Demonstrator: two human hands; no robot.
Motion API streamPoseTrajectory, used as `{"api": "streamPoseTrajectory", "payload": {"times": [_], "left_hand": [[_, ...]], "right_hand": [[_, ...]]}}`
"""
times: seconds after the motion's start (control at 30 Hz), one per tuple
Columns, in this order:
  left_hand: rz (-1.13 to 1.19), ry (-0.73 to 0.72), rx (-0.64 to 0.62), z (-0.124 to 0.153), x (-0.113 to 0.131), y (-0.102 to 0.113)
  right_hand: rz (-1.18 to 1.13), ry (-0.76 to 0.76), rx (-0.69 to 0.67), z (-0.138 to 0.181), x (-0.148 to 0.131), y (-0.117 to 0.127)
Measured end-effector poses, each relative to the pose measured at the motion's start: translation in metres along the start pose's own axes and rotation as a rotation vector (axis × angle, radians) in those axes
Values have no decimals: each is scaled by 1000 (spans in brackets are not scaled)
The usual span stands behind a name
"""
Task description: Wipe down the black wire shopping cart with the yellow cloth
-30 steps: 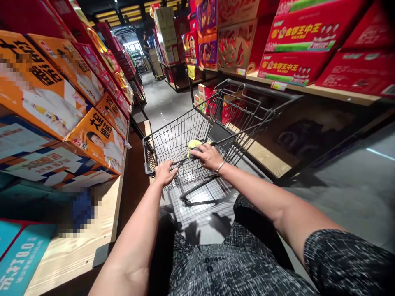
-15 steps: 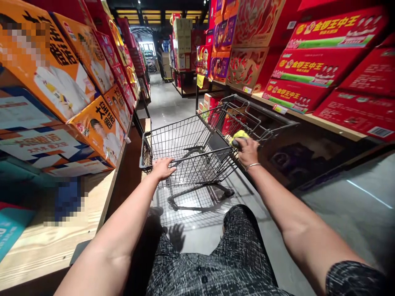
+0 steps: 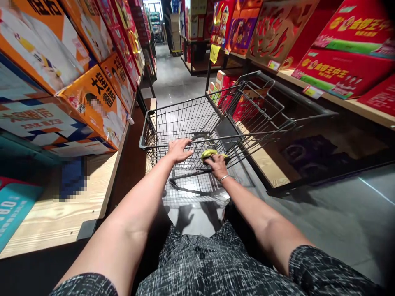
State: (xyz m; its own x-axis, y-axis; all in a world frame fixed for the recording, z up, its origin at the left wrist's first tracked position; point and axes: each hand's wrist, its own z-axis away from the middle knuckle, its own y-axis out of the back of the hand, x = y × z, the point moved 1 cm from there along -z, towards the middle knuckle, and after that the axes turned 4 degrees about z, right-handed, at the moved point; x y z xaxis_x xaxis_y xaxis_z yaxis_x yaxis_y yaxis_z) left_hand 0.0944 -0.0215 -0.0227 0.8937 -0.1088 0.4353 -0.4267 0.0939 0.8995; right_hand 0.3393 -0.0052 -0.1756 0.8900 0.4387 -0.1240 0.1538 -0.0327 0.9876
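A dark grey wire shopping cart (image 3: 197, 102) stands across the aisle in front of me. My left hand (image 3: 179, 150) lies over the near top rim of its basket, fingers stretched along the rim and thumb apart. Lower on the near side wall, my right hand (image 3: 217, 165) presses a yellow and dark cloth (image 3: 210, 154) against the wire mesh. Its fingers are bent over the cloth, and a bracelet sits on that wrist. The cart's push handle (image 3: 317, 111) points to the right, and the basket has no goods that I can see.
Orange cartons (image 3: 92, 102) are stacked on a wooden shelf (image 3: 89, 185) close at my left. Red boxes (image 3: 327, 72) fill the shelf at right, above a low wooden ledge (image 3: 265, 164). The tiled aisle (image 3: 169, 78) runs ahead, where a person (image 3: 167, 24) stands near cartons.
My right hand has moved left with the cloth, from the basket's handle end to its near side wall. My left hand has slid right along the rim. The view has tilted down.
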Motion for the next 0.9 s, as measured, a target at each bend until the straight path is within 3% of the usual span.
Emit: {"api": "streamPoseTrajectory", "payload": {"times": [0.07, 0.13, 0.2, 0.3, 0.43, 0.53, 0.63, 0.7, 0.8, 0.9], "left_hand": [[3, -3, -15, 1, 1, 2], [10, -4, -27, 2, 2, 2], [11, -5, -27, 3, 4, 1], [4, -11, -7, 4, 5, 0], [6, -11, 8, 4, 4, -2], [18, -15, 11, 4, 3, -1], [38, -12, 6, 5, 2, 1], [52, -3, -7, 5, 2, 2], [59, 7, -15, 5, 1, 5], [52, 14, -11, 3, 0, 6]], "right_hand": [[-9, -3, -205, 14, -8, -34], [-20, -17, -293, 25, -15, -59], [-26, -21, -303, 30, -18, -71], [-38, -3, -226, 24, -11, -64], [-48, 59, 32, 8, 15, -22], [-66, 87, 377, 0, 40, 24], [-72, 26, 706, -6, 61, 66], [-68, -22, 811, -8, 67, 78], [-68, -69, 754, -5, 66, 62], [-68, -89, 446, 5, 57, 14]]}}
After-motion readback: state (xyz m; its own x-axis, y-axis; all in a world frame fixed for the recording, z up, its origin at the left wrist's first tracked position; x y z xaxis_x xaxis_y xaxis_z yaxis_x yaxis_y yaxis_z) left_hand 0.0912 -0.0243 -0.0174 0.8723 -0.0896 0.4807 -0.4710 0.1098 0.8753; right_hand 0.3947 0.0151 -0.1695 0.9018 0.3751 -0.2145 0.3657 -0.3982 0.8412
